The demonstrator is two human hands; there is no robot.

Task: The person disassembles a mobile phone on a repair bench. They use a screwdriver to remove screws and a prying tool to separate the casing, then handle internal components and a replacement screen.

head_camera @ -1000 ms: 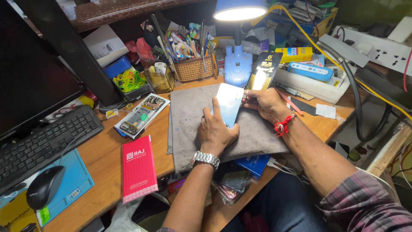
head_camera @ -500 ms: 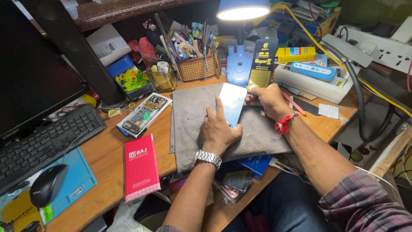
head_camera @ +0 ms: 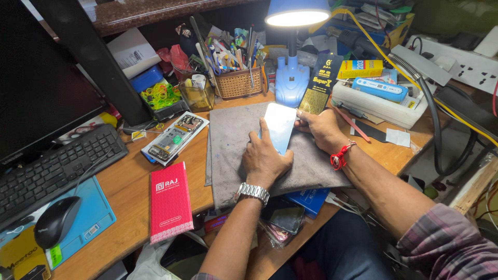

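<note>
**Phone under both hands, long axis running 12 to 6 o'clock**

Your desk carries a grey mat at its centre, and the pale, glossy phone lies on that mat under the blue lamp. The phone's long axis runs roughly from 12 o'clock down to 6 o'clock, tipped a little toward 1.

Your left hand rests at the phone's 7 o'clock end, palm down, fingers closed along its left edge and pinning it. Your right hand sits at 3 o'clock, fingers curled against the right edge; whether they pinch the phone itself or something thin on it, you cannot tell from here.

Both hands touch the phone. An opened handset lies at 9 o'clock, well apart from both hands.
</note>
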